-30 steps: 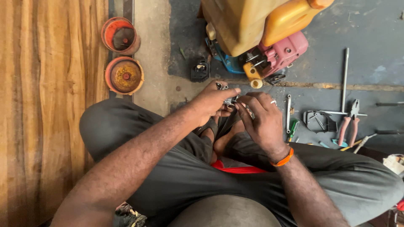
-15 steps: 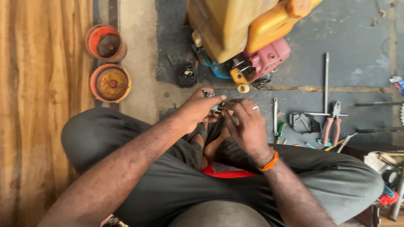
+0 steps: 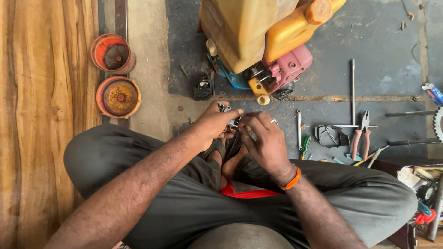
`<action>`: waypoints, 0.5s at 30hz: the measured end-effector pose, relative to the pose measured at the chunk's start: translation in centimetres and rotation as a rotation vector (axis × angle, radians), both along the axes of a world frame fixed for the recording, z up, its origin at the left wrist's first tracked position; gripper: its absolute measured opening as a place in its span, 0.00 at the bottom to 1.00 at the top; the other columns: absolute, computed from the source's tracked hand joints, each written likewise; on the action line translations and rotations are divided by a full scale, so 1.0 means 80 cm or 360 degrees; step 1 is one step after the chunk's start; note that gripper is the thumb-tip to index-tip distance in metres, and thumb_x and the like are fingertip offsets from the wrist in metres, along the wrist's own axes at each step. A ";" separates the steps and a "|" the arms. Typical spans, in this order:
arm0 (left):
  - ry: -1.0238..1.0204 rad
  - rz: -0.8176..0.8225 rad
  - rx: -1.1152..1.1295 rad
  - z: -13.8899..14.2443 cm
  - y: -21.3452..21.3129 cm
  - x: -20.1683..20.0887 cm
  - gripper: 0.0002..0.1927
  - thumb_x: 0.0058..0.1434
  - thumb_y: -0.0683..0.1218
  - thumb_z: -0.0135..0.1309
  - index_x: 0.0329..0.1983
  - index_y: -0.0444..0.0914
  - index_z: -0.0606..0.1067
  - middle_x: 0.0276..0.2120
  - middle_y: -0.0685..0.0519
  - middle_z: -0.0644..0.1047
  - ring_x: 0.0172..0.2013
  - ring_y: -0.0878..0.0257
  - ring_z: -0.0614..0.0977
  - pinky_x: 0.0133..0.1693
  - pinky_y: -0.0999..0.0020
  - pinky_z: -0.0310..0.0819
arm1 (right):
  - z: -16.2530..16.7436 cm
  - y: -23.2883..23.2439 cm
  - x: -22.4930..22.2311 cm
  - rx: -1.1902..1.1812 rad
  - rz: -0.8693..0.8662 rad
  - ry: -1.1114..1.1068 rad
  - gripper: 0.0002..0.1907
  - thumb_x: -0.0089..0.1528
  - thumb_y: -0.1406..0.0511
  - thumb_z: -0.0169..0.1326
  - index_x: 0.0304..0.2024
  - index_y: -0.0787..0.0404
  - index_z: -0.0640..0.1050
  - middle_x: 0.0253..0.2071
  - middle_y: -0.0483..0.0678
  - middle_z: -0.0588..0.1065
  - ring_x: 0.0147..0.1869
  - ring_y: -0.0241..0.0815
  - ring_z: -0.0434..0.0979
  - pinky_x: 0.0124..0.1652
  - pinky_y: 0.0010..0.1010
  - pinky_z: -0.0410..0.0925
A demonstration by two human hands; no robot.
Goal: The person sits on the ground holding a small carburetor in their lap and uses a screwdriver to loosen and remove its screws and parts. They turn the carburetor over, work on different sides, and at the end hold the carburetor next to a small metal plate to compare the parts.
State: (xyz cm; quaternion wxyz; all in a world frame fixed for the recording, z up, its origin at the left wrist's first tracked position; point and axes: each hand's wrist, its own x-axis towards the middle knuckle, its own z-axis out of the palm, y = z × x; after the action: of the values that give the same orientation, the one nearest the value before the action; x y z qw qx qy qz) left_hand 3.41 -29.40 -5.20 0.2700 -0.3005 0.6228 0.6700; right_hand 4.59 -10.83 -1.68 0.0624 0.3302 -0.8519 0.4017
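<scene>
I sit cross-legged on the floor in dark trousers. My left hand [image 3: 213,125] and my right hand [image 3: 264,140] meet above my crossed feet, both pinching a small metal part [image 3: 229,121] between the fingertips. The part is mostly hidden by the fingers. An orange band [image 3: 292,179] circles my right wrist, and a ring sits on one finger. Just beyond my hands stands a small engine [image 3: 281,71] with a pink housing, a blue body and a large yellow tank [image 3: 258,25].
Two round rusty orange cups [image 3: 117,94] lie at left beside a wooden panel [image 3: 41,115]. A small black part [image 3: 203,87] rests near the engine. At right lie a wrench [image 3: 299,129], pliers [image 3: 360,138], a long rod [image 3: 353,92], a green screwdriver [image 3: 304,145] and other tools.
The view has shifted slightly, so the scene sits differently in frame. My hands stay together on the small part, with the fingers working it a little.
</scene>
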 end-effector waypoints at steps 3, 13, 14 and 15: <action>0.0042 0.0012 0.0027 0.000 0.000 0.000 0.40 0.58 0.55 0.60 0.69 0.38 0.57 0.43 0.48 0.78 0.34 0.65 0.82 0.31 0.71 0.79 | 0.000 0.001 -0.002 -0.0068 -0.0086 -0.0137 0.13 0.60 0.69 0.62 0.47 0.60 0.75 0.48 0.50 0.75 0.48 0.52 0.79 0.42 0.38 0.73; 0.0031 0.0021 0.0048 0.008 -0.001 0.002 0.40 0.58 0.54 0.60 0.68 0.36 0.57 0.40 0.48 0.79 0.33 0.66 0.82 0.30 0.71 0.79 | 0.005 0.002 -0.005 -0.0047 -0.0035 -0.0151 0.13 0.60 0.69 0.62 0.47 0.60 0.77 0.47 0.51 0.76 0.47 0.53 0.79 0.43 0.39 0.72; 0.0044 0.0015 0.0045 0.008 -0.001 0.001 0.40 0.58 0.55 0.60 0.68 0.36 0.57 0.40 0.48 0.79 0.33 0.66 0.82 0.31 0.71 0.79 | 0.006 0.003 -0.007 -0.0089 -0.0045 -0.0190 0.13 0.60 0.68 0.62 0.46 0.60 0.77 0.47 0.50 0.76 0.47 0.52 0.80 0.43 0.39 0.73; 0.0056 0.0010 0.0042 0.008 -0.001 0.001 0.40 0.58 0.55 0.60 0.68 0.36 0.58 0.41 0.48 0.79 0.33 0.66 0.82 0.31 0.71 0.80 | 0.006 0.004 -0.007 -0.0129 -0.0055 -0.0231 0.12 0.61 0.68 0.63 0.46 0.60 0.77 0.47 0.50 0.76 0.47 0.51 0.81 0.44 0.38 0.73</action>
State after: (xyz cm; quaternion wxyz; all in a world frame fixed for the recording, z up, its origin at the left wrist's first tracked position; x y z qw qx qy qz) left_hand 3.50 -29.49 -4.55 0.2609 -0.2870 0.6175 0.6843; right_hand 4.04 -10.53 -1.19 0.0207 0.2827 -0.8427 0.4577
